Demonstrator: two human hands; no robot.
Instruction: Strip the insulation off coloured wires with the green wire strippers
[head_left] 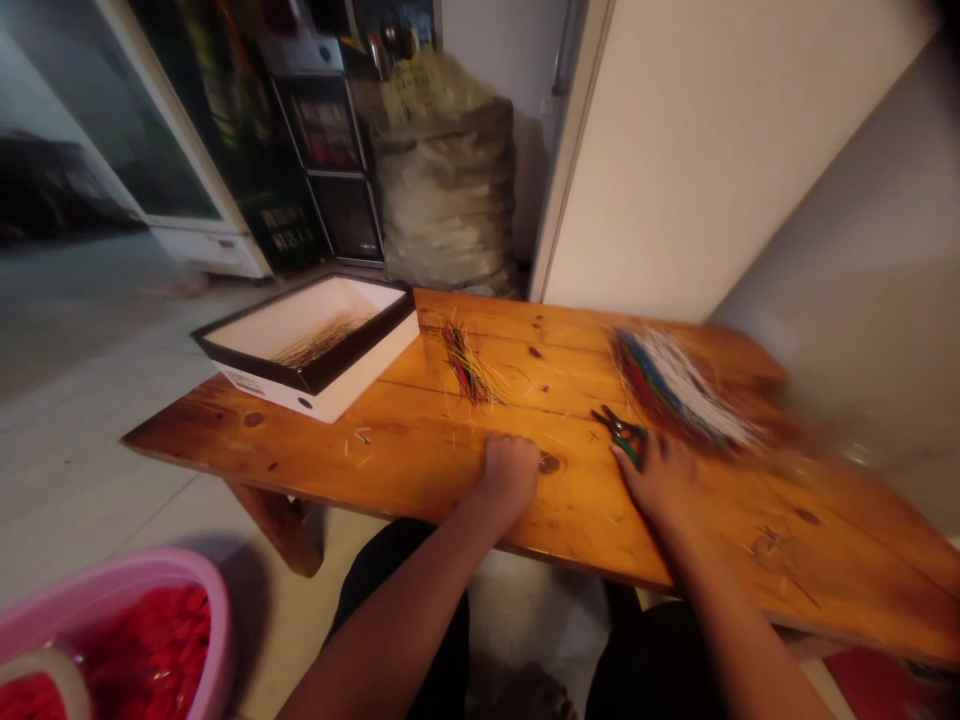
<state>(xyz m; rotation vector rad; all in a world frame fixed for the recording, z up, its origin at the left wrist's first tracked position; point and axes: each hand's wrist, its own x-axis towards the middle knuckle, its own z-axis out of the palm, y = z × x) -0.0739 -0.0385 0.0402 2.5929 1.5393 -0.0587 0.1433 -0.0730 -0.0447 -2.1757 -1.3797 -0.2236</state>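
The left hand (510,475) rests with its fingers together on the pine tabletop (247,425). The right hand (656,480) touches green-handled pliers (619,435) with its fingertips, its grip unclear, just beside a spread of coloured wire strands (675,390).

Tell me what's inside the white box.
The white box holds a bundle of thin straw-coloured strands; the box floor beneath them and anything behind its near wall cannot be seen.

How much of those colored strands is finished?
Some looks done: a pale bundle lies in the white box. In hand: the right hand touches green-handled pliers. Left: a big pile of coloured strands and a smaller bunch on the wooden table.
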